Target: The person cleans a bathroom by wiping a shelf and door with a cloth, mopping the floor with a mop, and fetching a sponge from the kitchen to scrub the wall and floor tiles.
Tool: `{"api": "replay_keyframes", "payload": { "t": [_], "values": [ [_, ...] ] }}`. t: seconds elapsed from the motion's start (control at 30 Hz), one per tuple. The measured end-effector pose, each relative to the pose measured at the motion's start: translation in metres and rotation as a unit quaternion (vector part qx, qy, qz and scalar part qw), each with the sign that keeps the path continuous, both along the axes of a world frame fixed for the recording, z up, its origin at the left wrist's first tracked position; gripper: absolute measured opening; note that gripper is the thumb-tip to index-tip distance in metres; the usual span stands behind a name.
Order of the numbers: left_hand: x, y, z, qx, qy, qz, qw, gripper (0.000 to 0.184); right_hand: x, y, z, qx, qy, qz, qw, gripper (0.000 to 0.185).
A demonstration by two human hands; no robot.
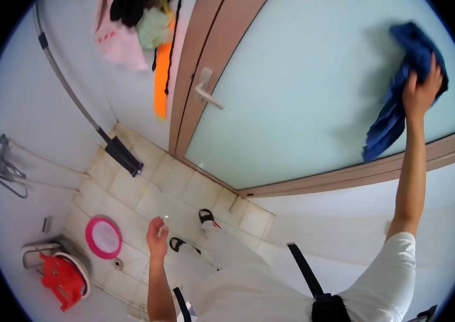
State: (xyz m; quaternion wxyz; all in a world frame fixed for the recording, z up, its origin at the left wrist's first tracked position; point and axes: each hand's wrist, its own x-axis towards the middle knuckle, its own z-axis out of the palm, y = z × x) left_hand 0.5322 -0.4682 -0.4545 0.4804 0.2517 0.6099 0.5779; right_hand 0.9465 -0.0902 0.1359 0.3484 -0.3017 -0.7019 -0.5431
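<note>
A crumpled blue cloth [386, 126] lies against the frosted glass panel of a door [302, 80], near its upper right. My right hand [423, 94] presses on the cloth with its fingers spread over the fabric, and part of the cloth hangs below the wrist. Low in the view, my left hand [157, 231] hangs above the tiled floor with its fingers loosely curled and apart, touching nothing. The door has a brown frame and a pale lever handle [208, 96].
A pink-rimmed basin [90, 241] sits on the floor beside a drain [118, 264]. Left are a red plastic item [65, 279], a mop [122, 155] and wall pipes [4, 166]. Pink and orange items [161, 80] hang beside the door. My sandalled feet stand on the tiles.
</note>
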Motion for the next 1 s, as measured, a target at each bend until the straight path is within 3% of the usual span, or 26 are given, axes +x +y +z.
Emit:
{"api": "replay_keyframes", "payload": {
  "t": [0.07, 0.1, 0.13, 0.23, 0.3, 0.37, 0.4, 0.47, 0.53, 0.63, 0.67, 0.73, 0.8, 0.93, 0.97, 1.0],
  "values": [
    [0.001, 0.006, 0.01, -0.003, 0.025, -0.01, 1.0, 0.044, -0.028, 0.038, -0.009, 0.114, 0.045, -0.009, 0.992, 0.059],
    [0.001, 0.004, 0.009, -0.005, 0.03, -0.01, 0.999, 0.044, -0.059, 0.035, -0.03, 0.114, 0.01, -0.101, 0.988, 0.063],
    [0.002, 0.001, 0.007, -0.008, 0.036, -0.011, 0.999, 0.044, -0.082, 0.042, -0.065, 0.09, -0.016, -0.055, 0.994, 0.054],
    [0.005, -0.014, 0.015, -0.025, 0.084, -0.002, 0.996, 0.045, -0.114, 0.056, -0.229, -0.259, -0.073, 0.034, 0.962, 0.044],
    [0.01, -0.029, 0.021, -0.042, 0.101, 0.013, 0.994, 0.045, -0.114, 0.05, -0.346, -0.4, -0.093, 0.052, 0.91, 0.059],
    [0.005, -0.052, 0.024, -0.063, 0.1, 0.044, 0.992, 0.045, -0.101, 0.047, -0.459, -0.472, -0.175, 0.038, 0.863, 0.058],
    [0.006, -0.069, 0.017, -0.075, 0.096, 0.057, 0.991, 0.044, -0.09, 0.041, -0.494, -0.445, -0.326, 0.004, 0.834, 0.056],
    [0.003, -0.099, -0.004, -0.08, 0.095, 0.079, 0.989, 0.043, -0.073, 0.041, -0.543, -0.428, -0.472, -0.026, 0.77, 0.052],
    [0.006, -0.114, -0.012, -0.094, 0.075, 0.089, 0.989, 0.043, -0.066, 0.04, -0.525, -0.537, -0.39, 0.015, 0.748, 0.051],
    [0.005, -0.114, -0.005, -0.086, 0.057, 0.084, 0.991, 0.043, -0.049, 0.028, -0.421, -0.559, -0.217, 0.056, 0.798, 0.053],
    [0.003, -0.107, -0.006, -0.068, 0.059, 0.078, 0.993, 0.043, -0.04, 0.029, -0.374, -0.517, -0.189, 0.079, 0.831, 0.059],
    [0.002, -0.091, -0.001, -0.036, 0.061, 0.064, 0.995, 0.044, -0.033, 0.003, -0.236, -0.436, -0.176, 0.013, 0.882, 0.068],
    [-0.006, -0.064, 0.02, -0.03, 0.071, 0.038, 0.996, 0.045, -0.007, -0.005, -0.127, -0.285, -0.136, 0.046, 0.948, 0.076],
    [-0.002, -0.027, 0.049, -0.005, 0.103, -0.007, 0.995, 0.048, 0.05, -0.027, 0.023, -0.091, -0.037, 0.042, 0.994, 0.069],
    [-0.002, -0.02, 0.05, -0.005, 0.106, -0.012, 0.994, 0.048, 0.052, -0.039, 0.044, -0.19, 0.104, -0.017, 0.976, 0.056],
    [-0.001, -0.018, 0.051, -0.009, 0.109, -0.017, 0.994, 0.049, 0.051, -0.046, 0.051, -0.285, 0.242, -0.075, 0.924, 0.048]
  ]
}}
